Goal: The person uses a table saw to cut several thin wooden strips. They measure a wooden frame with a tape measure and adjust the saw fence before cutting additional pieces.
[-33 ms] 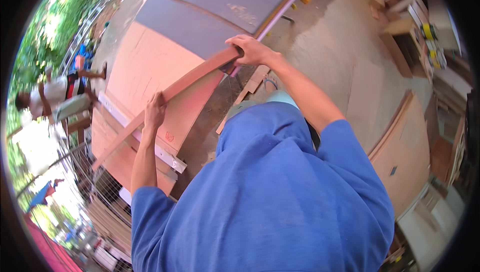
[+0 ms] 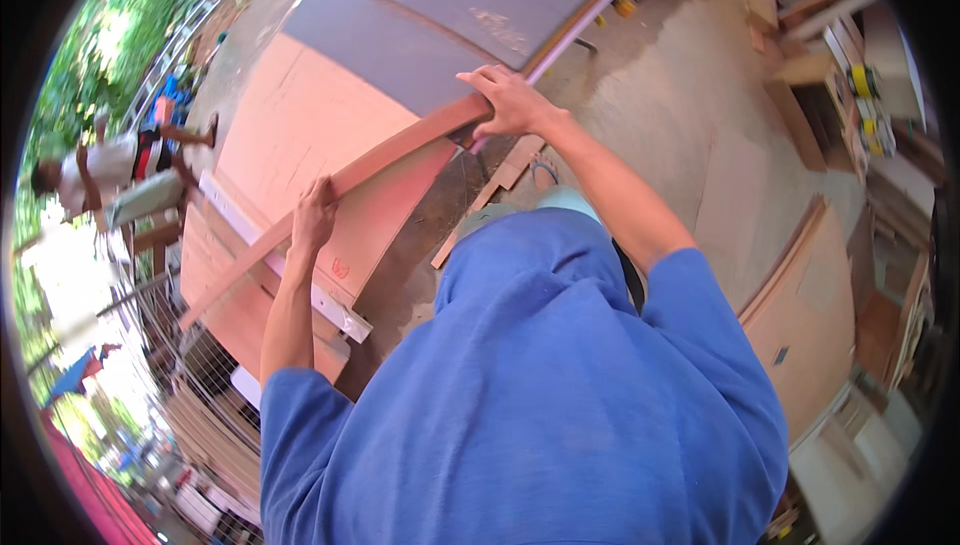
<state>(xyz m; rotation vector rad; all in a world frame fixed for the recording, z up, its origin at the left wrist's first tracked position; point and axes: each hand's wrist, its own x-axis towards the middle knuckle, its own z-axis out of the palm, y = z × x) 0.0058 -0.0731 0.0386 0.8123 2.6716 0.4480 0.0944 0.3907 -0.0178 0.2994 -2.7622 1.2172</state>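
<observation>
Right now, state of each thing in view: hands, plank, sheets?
left hand: gripping the plank partway along it
right hand: gripping the plank's upper end
long wooden plank: held slanting across the sheet stack
stack of plywood sheets: lying flat
dark grey sheet: flat, beyond the stack
leaning board: on edge at right

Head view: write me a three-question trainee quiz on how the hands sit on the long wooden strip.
1. True or false: both hands touch the long wooden strip.
2. Which hand is at the strip's far, upper end? A) left hand B) right hand
3. Fill in: the strip lies across a pale ____ panel on the bench.

Key: 1 true. 2 B; the right hand grips the end near the dark grey sheet, the left presses midway along the strip. 3 orange.
</observation>
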